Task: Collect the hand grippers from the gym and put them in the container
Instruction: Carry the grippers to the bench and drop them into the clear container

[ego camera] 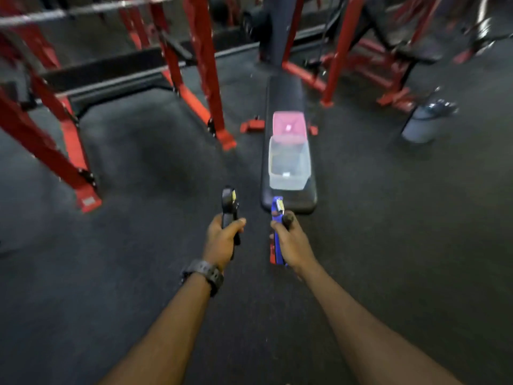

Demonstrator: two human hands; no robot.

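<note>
My left hand [223, 238] grips a black hand gripper [229, 202] by its handles, its head pointing forward. A blue hand gripper [277, 209] with a black handle tip is held in my right hand [291, 243]. Both hands are stretched out over the dark floor, just short of the near end of a black bench [286, 93]. On that bench stands a clear plastic container [288, 165], open on top, with its pink lid [288, 126] lying just behind it. The blue gripper's head overlaps the bench's near end in view.
Red steel rack frames [205, 65] stand to the left and behind the bench, with a barbell [83, 8] across the top left. A grey bag [424, 120] sits on the floor at the right. Dark rubber flooring [138, 151] spreads between rack and bench.
</note>
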